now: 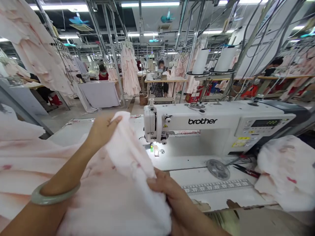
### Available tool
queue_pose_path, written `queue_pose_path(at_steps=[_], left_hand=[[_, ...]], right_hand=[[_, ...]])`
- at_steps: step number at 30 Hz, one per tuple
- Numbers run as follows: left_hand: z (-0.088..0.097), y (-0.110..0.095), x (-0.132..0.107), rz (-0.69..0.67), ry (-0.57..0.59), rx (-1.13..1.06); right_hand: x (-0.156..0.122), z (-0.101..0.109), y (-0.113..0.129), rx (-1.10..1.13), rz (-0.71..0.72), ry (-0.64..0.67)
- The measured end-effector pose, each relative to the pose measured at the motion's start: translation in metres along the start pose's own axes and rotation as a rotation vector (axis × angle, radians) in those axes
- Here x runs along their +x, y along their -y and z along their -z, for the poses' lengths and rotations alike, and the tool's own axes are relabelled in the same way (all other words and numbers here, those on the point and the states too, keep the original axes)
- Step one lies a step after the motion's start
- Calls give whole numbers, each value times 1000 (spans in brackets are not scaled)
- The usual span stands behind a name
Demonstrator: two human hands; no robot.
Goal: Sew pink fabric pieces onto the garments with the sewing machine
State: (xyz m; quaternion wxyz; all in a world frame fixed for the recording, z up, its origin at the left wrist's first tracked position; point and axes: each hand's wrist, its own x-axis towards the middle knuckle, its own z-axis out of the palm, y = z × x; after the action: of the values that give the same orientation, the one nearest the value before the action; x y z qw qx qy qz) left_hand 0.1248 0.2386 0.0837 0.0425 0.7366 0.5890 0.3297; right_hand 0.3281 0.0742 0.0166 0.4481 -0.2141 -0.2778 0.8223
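Note:
My left hand (102, 131) is raised in front of the sewing machine and pinches the top edge of a pale pink fabric piece (128, 170). A green bangle sits on that wrist. Lower down, my right hand (167, 193) grips the same fabric near its bottom edge, fingers closed around it. The cloth stretches between both hands and drapes over my lap and to the left. The white Brother sewing machine (209, 124) stands just behind, its needle area (155, 149) lit and uncovered.
Another heap of pink fabric (285, 170) lies at the table's right, with scissors (246, 170) beside it. A printed ruler (216, 187) runs along the table. Two thread cones (214, 60) stand behind the machine. Hanging garments and other workers fill the background.

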Motion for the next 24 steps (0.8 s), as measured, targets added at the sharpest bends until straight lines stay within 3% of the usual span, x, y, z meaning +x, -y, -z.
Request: queue_pose_path(at_steps=[4,6,9,12,17,20,24], left_hand=[[-50,18,1,-40,299,129],[-69,21,-4,-81,366,151],[-82,13,-14,-217,448,100],[-87,-2,-23,-341,557,3],[-100,-10,-34,-339,591,-58],[-103,-5,-35,-279,556,-77],[-98,-4,-33,-197,539,-185]], right_hand=[[-1,40,9,-125,-28,-280],[-3,61,8,-306,8,-302],[-7,78,20,-754,78,-156],[-1,80,45,-1366,210,26],[39,90,68,-2177,568,494],[60,103,67,-2362,810,655],[67,117,67,-2309,1036,648]])
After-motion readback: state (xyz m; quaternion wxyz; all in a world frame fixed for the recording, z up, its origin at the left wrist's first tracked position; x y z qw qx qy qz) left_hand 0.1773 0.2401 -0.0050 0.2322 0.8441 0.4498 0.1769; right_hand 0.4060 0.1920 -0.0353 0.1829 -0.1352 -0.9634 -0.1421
